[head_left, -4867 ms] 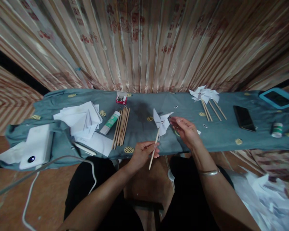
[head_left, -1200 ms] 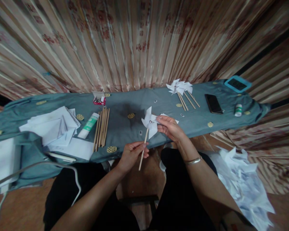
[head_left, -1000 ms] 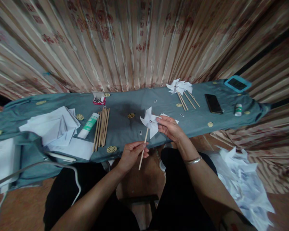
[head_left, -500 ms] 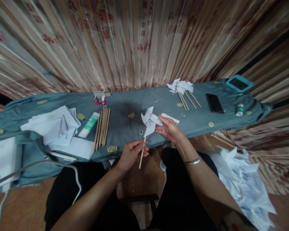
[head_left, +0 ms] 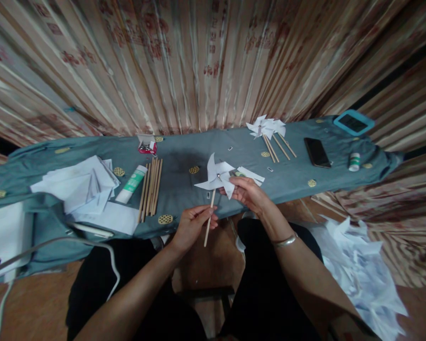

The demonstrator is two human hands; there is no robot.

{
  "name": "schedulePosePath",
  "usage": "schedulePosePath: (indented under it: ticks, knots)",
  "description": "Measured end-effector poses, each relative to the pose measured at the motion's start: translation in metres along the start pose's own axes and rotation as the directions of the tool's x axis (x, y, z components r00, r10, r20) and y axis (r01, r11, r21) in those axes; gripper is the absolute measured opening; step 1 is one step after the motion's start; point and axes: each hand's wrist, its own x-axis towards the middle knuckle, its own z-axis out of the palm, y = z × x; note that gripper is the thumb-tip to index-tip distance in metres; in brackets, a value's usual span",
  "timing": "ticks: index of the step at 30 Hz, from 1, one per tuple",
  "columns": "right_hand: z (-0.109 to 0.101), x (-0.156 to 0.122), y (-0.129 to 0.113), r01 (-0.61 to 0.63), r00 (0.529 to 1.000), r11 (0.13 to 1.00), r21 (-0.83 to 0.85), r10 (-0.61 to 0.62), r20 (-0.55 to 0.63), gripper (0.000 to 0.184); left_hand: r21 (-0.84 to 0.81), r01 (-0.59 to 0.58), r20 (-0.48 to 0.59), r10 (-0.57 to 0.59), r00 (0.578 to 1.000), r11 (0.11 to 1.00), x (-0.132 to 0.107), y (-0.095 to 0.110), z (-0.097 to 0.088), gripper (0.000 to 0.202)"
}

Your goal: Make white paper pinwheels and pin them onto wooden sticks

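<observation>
A white paper pinwheel [head_left: 217, 174] with a small metal pin at its centre stands up on a thin wooden stick. My left hand [head_left: 193, 226] pinches the stick below the wheel, and the stick's lower end pokes out beneath the fingers. At the wheel's right side, my right hand [head_left: 246, 192] has thumb and fingers closed about a blade, the fingertips partly behind the paper. Just behind that hand lie white paper strips [head_left: 251, 175]. Several loose wooden sticks [head_left: 151, 189] are lined up to the left, beside a green and white glue stick [head_left: 131, 184].
Stacked white paper [head_left: 81, 182] lies left, near a small red box of pins [head_left: 147, 145]. Pinwheels on sticks [head_left: 266, 127], a phone [head_left: 317, 152], a small glue stick [head_left: 354, 162] and a blue-framed device [head_left: 354, 122] occupy the right. A bag of paper pinwheels [head_left: 358, 270] stands low right. A white cable [head_left: 110, 258] hangs left.
The pinwheel's blades have turned about the pin. My right hand has shifted slightly down and left along the wheel, while my left hand keeps its hold on the stick.
</observation>
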Motion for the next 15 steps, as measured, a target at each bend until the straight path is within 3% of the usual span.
schedulePosePath:
  ticks: [15]
  knots:
    - [0.0040,-0.0030,0.0054,-0.013,0.995,0.997,-0.080,0.021,0.093,0.031,-0.004,0.001,-0.010,-0.001,1.000,1.000,-0.0018,0.0026,0.0023,0.040]
